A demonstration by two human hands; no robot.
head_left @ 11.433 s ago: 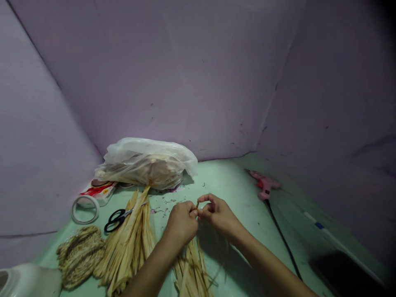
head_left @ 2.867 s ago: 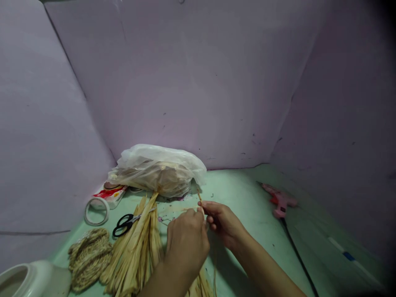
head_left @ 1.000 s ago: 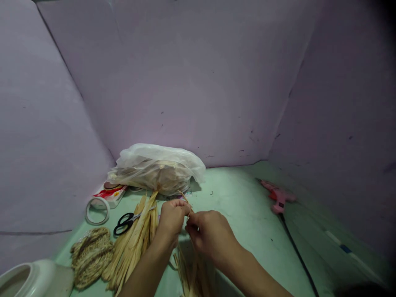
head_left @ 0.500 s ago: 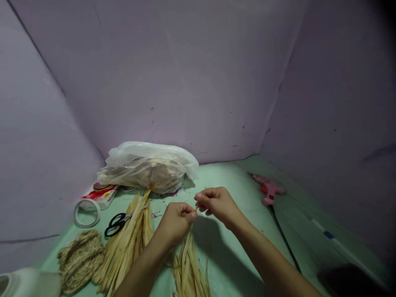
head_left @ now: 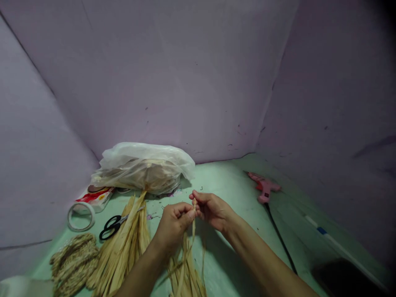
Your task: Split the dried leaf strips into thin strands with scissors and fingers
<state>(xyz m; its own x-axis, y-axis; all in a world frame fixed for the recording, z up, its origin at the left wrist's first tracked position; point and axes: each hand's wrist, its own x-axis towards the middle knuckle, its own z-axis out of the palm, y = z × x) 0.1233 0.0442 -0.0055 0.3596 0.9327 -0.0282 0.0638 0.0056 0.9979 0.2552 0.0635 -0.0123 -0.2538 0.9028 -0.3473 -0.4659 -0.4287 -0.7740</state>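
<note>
Between thumb and fingers, my left hand [head_left: 175,226] pinches a thin, pale dried-fibre strip [head_left: 194,227] that hangs down below it. My right hand [head_left: 213,209] closes on the strip's upper end, its fingertips almost touching those of the left. Below the hands lies a bunch of dried fibre strips [head_left: 187,272], partly behind my left forearm. To the left, a larger bundle of strips [head_left: 120,251] spreads toward the front, and black-handled scissors [head_left: 110,227] have their blades partly covered by it.
A braided fibre coil [head_left: 74,264], a white tape roll [head_left: 81,216] and a red-and-white box [head_left: 96,199] lie on the left. At the back is a white plastic bag [head_left: 145,167]. A pink glue gun [head_left: 264,187] with black cord lies right. Walls enclose the green table [head_left: 222,171].
My right hand has turned, with its fingers lower around the strip. More of the strip shows beneath my left hand. The whole view has shifted slightly.
</note>
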